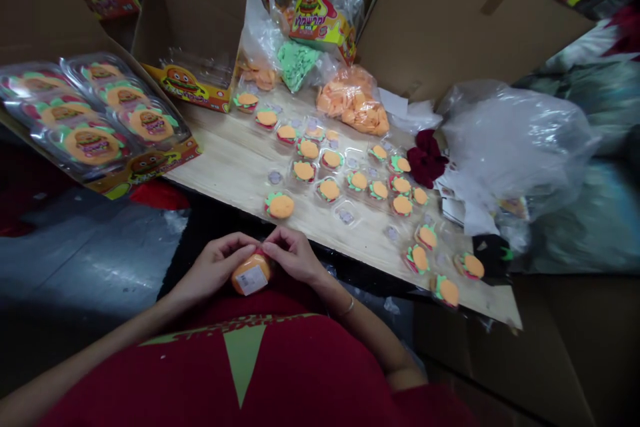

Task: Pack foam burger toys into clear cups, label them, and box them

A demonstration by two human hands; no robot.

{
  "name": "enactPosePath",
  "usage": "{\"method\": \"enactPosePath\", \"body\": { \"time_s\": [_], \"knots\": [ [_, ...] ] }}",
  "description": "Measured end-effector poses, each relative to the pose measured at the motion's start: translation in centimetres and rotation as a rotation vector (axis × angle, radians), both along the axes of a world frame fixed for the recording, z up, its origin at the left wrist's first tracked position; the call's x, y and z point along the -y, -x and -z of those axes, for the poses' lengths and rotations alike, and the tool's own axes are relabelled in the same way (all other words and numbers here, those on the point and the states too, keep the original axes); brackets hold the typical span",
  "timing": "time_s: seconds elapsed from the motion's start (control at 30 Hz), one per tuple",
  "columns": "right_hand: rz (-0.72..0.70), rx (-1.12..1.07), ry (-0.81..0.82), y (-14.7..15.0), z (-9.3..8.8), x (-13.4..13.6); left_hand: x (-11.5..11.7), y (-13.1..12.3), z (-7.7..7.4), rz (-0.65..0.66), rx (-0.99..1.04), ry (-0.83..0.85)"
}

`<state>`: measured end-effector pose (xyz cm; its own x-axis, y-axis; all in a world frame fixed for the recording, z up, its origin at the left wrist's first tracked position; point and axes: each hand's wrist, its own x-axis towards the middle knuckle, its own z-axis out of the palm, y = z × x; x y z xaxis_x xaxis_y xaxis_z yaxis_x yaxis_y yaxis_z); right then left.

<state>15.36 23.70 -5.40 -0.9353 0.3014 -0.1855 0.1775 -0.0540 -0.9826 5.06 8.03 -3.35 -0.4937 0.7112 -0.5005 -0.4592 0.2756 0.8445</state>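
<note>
Red shirt (320, 367) nearest, hands (220, 259) (295, 257) pinch a labelled orange bun (250, 272) clear of the table edge (320, 233).

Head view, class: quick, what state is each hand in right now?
Left hand: closed, holding the orange burger at its far edge.
Right hand: closed, pinching the same edge.

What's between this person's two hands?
In the head view, an orange bun bearing a white label lies between the left hand and the right hand.
</note>
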Motion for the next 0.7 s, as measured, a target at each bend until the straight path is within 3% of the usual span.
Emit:
{"method": "enactPosePath", "body": {
  "time_s": [0.1, 0.23, 0.4, 0.5, 0.57, 0.63, 0.7],
  "knots": [
    [-0.009, -0.008, 0.039, 0.0, 0.1, -0.8, -0.1, 0.0, 0.4, -0.104, 0.110, 0.023],
    [-0.114, -0.051, 0.041, -0.4, -0.4, -1.8, -0.9, 1.2, -0.4, 0.020, -0.058, -0.004],
    [0.178, 0.023, 0.135, -2.6, 0.5, -0.3, -0.6, 1.7, -1.3, 0.151, -0.167, 0.016],
    [0.150, 0.069, 0.216, -3.5, 1.4, -0.5, 0.0, 1.1, -1.6, 0.218, -0.381, 0.100],
    [0.057, 0.067, 0.162, -3.7, 0.8, -1.5, -0.2, 0.7, -1.9, 0.318, -0.431, 0.114],
    [-0.072, 0.047, 0.038, -4.1, -1.2, -2.5, -1.6, 0.7, -2.3, 0.491, -0.435, 0.053],
    [-0.083, 0.017, -0.097, -4.8, -3.9, -2.5, -4.8, 1.5, -2.8, 0.820, -0.508, -0.038]
  ]
}}
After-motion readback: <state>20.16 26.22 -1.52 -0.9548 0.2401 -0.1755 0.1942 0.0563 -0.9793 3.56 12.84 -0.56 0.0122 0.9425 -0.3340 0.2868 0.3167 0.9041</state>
